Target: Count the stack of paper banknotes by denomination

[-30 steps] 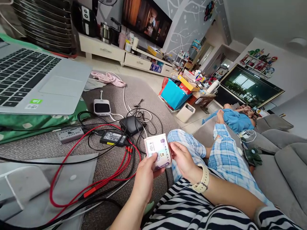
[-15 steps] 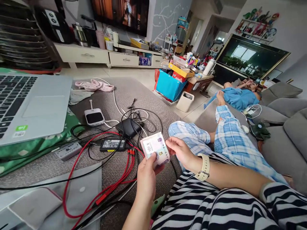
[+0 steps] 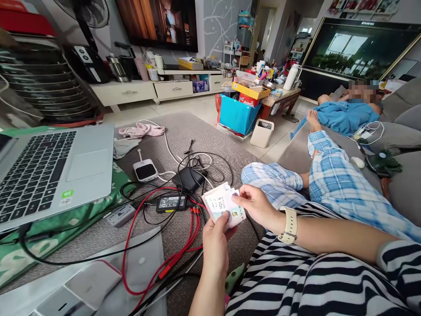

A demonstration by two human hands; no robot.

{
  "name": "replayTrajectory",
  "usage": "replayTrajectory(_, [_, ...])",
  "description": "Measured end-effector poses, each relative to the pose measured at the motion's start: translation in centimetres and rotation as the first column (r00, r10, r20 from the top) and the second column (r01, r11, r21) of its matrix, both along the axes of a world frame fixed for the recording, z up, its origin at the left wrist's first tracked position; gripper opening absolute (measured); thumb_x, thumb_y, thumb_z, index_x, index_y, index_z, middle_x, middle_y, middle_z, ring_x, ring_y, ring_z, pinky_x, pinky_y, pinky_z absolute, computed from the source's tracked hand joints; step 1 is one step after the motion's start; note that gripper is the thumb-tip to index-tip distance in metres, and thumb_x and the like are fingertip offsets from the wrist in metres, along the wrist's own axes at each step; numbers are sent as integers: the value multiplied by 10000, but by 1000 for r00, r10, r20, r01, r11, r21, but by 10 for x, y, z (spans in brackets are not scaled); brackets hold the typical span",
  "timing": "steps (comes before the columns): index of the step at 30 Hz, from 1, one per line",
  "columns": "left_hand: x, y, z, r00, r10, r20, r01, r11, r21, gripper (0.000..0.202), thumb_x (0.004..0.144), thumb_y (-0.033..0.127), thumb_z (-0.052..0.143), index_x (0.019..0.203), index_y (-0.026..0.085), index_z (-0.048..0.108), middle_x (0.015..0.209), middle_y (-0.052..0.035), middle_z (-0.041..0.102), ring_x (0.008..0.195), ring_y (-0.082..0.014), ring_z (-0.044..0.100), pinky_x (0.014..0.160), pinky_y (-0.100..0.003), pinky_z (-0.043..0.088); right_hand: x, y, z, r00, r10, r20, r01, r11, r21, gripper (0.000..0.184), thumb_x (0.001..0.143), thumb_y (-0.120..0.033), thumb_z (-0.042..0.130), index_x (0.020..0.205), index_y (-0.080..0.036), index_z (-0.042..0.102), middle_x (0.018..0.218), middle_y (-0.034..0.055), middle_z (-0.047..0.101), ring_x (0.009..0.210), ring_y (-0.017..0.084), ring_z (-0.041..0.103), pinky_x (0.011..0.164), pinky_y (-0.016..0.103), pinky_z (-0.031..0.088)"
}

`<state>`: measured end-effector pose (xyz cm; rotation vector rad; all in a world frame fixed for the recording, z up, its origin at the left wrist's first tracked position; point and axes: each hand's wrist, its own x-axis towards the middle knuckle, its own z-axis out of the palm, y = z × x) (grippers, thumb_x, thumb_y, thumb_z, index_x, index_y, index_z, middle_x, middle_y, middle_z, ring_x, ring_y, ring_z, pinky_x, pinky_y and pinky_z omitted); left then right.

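Note:
A small stack of banknotes (image 3: 219, 203) is held in front of me over the grey sofa. My left hand (image 3: 215, 243) grips the stack from below, thumb pressed on the top note with its printed 5. From the right, my right hand (image 3: 254, 204), with a cream watch on its wrist, pinches the upper right edge of the notes, and the top notes are fanned slightly apart. My legs in blue plaid trousers (image 3: 315, 184) stretch out beyond the hands.
Red and black cables (image 3: 184, 228), a black power brick (image 3: 171, 202), a black box (image 3: 189, 179) and a white charger (image 3: 145, 170) lie just left of the notes. An open laptop (image 3: 52, 171) rests on a green cushion. Another person (image 3: 345, 115) lies on the sofa far right.
The view has swung, shifting the scene right and up. The notes have tilted and the top ones have slid apart under my right fingers.

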<state>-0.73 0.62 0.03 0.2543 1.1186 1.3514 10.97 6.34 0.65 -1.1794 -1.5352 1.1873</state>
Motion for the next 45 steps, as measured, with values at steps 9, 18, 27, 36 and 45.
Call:
replayTrajectory(9, [0, 5, -1, 997, 76, 19, -75, 994, -76, 318, 777, 280, 555, 1046, 124, 619, 894, -89, 687, 702, -154, 636, 590, -278, 528, 3, -2, -2, 1000, 11, -10, -10, 1000, 3, 330, 797, -420, 601, 647, -185, 425, 610, -45, 399, 578, 100, 361, 534, 223, 303])
replayTrajectory(18, [-6, 6, -13, 999, 45, -24, -46, 997, -58, 380, 789, 306, 537, 1130, 151, 598, 979, -92, 694, 802, -191, 655, 647, -307, 528, 6, -12, 8, 995, 56, -85, -56, 998, 6, 230, 793, -387, 616, 762, -172, 541, 673, -22, 503, 620, 116, 446, 578, 235, 360])
replayTrajectory(27, [-6, 6, -12, 983, 46, -178, -56, 997, -53, 346, 731, 328, 573, 991, 116, 657, 877, -122, 710, 775, -231, 671, 628, -317, 516, 12, -16, 8, 984, 148, -94, -154, 987, -53, 241, 834, -408, 559, 782, -173, 549, 590, -46, 464, 493, 80, 357, 466, 215, 253])
replayTrajectory(36, [-8, 7, -11, 984, 37, -176, -52, 995, -82, 324, 724, 336, 577, 959, 125, 649, 853, -114, 705, 720, -217, 661, 599, -314, 502, 4, -18, 6, 987, 68, -146, -75, 996, -42, 316, 841, -475, 531, 754, -171, 540, 525, -58, 409, 463, 81, 372, 446, 214, 262])
replayTrajectory(45, [-5, 5, -2, 988, 32, -153, -45, 996, -83, 378, 714, 359, 553, 999, 126, 640, 864, -107, 701, 738, -211, 652, 605, -309, 480, 5, -22, 9, 980, 96, -175, -107, 993, -55, 363, 845, -504, 514, 698, -172, 517, 526, -52, 426, 450, 75, 386, 430, 208, 260])
